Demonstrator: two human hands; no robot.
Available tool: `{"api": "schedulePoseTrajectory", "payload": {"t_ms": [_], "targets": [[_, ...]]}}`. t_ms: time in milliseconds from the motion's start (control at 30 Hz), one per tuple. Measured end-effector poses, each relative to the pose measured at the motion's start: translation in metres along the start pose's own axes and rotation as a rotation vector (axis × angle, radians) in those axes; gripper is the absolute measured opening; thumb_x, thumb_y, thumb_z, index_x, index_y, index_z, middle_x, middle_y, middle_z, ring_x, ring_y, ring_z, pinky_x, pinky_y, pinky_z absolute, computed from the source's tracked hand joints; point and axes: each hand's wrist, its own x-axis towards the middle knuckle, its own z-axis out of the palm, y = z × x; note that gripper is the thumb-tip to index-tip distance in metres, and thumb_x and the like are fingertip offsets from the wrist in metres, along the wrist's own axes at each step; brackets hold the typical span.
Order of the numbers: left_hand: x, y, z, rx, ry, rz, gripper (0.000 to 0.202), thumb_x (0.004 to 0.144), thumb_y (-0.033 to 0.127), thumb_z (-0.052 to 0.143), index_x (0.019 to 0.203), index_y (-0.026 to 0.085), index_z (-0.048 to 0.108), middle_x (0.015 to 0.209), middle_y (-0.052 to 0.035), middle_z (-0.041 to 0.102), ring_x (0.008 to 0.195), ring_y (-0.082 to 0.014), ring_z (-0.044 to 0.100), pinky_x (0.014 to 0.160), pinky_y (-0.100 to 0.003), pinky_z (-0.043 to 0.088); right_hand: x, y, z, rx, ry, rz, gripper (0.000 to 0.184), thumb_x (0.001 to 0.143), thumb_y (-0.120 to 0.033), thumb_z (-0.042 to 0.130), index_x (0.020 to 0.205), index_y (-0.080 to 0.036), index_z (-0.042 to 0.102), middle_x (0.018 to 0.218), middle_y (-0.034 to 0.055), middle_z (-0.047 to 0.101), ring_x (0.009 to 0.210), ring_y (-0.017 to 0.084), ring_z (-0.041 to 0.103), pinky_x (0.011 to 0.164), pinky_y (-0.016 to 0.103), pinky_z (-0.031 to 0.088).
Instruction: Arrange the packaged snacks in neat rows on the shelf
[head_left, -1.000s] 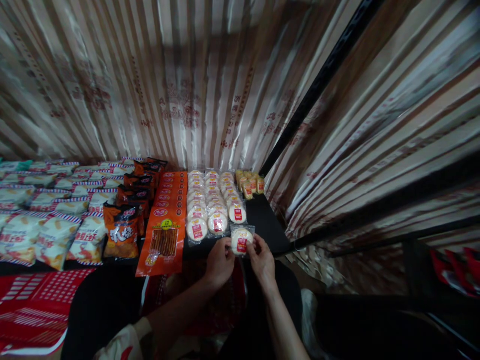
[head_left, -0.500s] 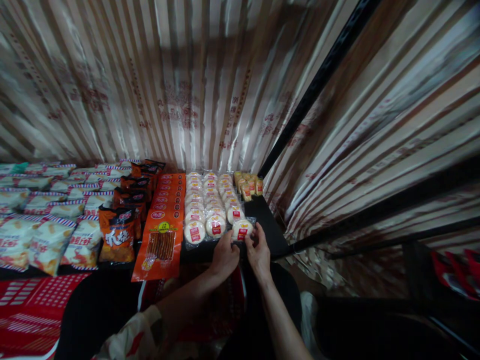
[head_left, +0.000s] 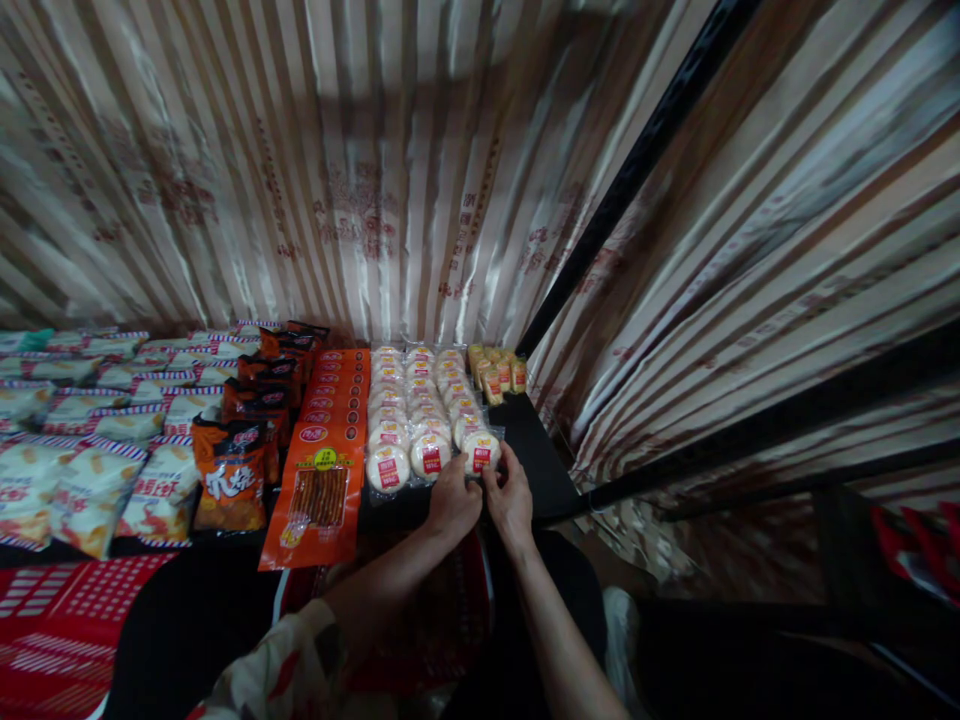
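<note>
My left hand (head_left: 454, 503) and my right hand (head_left: 510, 500) both pinch the near edge of a clear-wrapped round white cake (head_left: 481, 452) with a red label. The cake lies at the front of the right-hand row, on the black shelf (head_left: 534, 455). Three rows of the same round cakes (head_left: 420, 400) run back toward the striped curtain. Both hands have their fingers closed on the wrapper.
Left of the cakes lie orange packs of spicy strips (head_left: 321, 478), dark orange snack bags (head_left: 231, 482) and white chip bags (head_left: 90, 480). Small yellow packets (head_left: 495, 372) sit at the back right. A black pole (head_left: 637, 165) slants up right. Red cloth (head_left: 52, 625) hangs lower left.
Both hands have carried the wrapped cake away from me and set it down at the front of the right-hand row; it was held clear of the row before.
</note>
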Motion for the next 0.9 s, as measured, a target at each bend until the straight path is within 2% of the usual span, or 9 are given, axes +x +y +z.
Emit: {"api": "schedulePoseTrajectory", "payload": {"t_ms": [133,333,467,600,700,767,833,900], "targets": [[0.0,0.0,0.001,0.02,0.008,0.042,0.051,0.071,0.006,0.047,0.12,0.016,0.054,0.124,-0.0104,0.057,0.119,-0.0219,0.05,0.102,-0.036,0.038,0.003,0.006,0.005,-0.035,0.006,-0.029,0.06,0.079,-0.048,0.045,0.127,-0.012,0.052,0.116,0.0164,0.06,0.096,0.025,0.058,0.086,0.04,0.047],[-0.001,-0.001,0.002,0.042,0.015,0.157,0.04,0.071,0.005,0.043,0.105,0.018,0.06,0.115,-0.0069,0.06,0.113,-0.0192,0.052,0.105,-0.032,0.035,0.005,0.017,0.014,-0.077,-0.003,-0.087,0.056,0.077,-0.046,0.046,0.123,-0.014,0.055,0.121,0.0156,0.057,0.108,0.028,0.052,0.092,0.043,0.043],[-0.006,-0.001,0.001,0.058,0.01,0.208,0.04,0.07,0.001,0.042,0.101,0.016,0.061,0.118,-0.0087,0.058,0.113,-0.0192,0.053,0.107,-0.033,0.034,0.005,0.021,0.017,-0.103,-0.004,-0.104,0.054,0.076,-0.042,0.046,0.12,-0.012,0.057,0.123,0.0167,0.055,0.114,0.03,0.048,0.096,0.045,0.04],[-0.011,-0.002,0.001,0.076,-0.011,0.234,0.043,0.068,-0.002,0.042,0.101,0.017,0.061,0.127,-0.0094,0.053,0.124,-0.0201,0.045,0.109,-0.032,0.032,0.006,0.023,0.018,-0.127,0.001,-0.102,0.052,0.074,-0.038,0.047,0.119,-0.014,0.058,0.123,0.0154,0.055,0.115,0.03,0.047,0.099,0.046,0.038],[-0.013,0.002,0.0,0.104,-0.025,0.244,0.045,0.067,-0.002,0.043,0.103,0.017,0.061,0.129,-0.0099,0.051,0.124,-0.0211,0.045,0.108,-0.034,0.034,0.005,0.022,0.019,-0.115,-0.001,-0.1,0.053,0.075,-0.038,0.046,0.12,-0.012,0.057,0.124,0.0168,0.053,0.115,0.03,0.047,0.098,0.046,0.039],[-0.018,0.011,-0.008,0.138,-0.025,0.262,0.042,0.069,0.001,0.043,0.104,0.015,0.061,0.127,-0.0121,0.052,0.12,-0.023,0.048,0.107,-0.036,0.035,0.003,0.02,0.018,-0.101,0.019,-0.109,0.054,0.076,-0.04,0.045,0.121,-0.011,0.055,0.126,0.0176,0.052,0.116,0.03,0.046,0.098,0.046,0.039],[-0.032,0.024,-0.024,0.138,-0.006,0.315,0.033,0.076,0.006,0.043,0.1,0.016,0.063,0.12,-0.0119,0.057,0.117,-0.0241,0.049,0.105,-0.039,0.036,0.0,0.014,0.014,-0.087,0.072,-0.129,0.053,0.08,-0.041,0.043,0.122,-0.012,0.054,0.13,0.0176,0.049,0.119,0.029,0.044,0.098,0.045,0.039],[-0.056,0.036,-0.049,0.057,0.014,0.464,0.03,0.086,0.016,0.039,0.103,0.02,0.063,0.116,-0.0086,0.059,0.113,-0.0216,0.051,0.103,-0.037,0.039,-0.005,0.006,0.009,-0.066,0.141,-0.157,0.049,0.083,-0.041,0.042,0.122,-0.014,0.055,0.132,0.0169,0.047,0.121,0.028,0.043,0.098,0.046,0.039]]}}
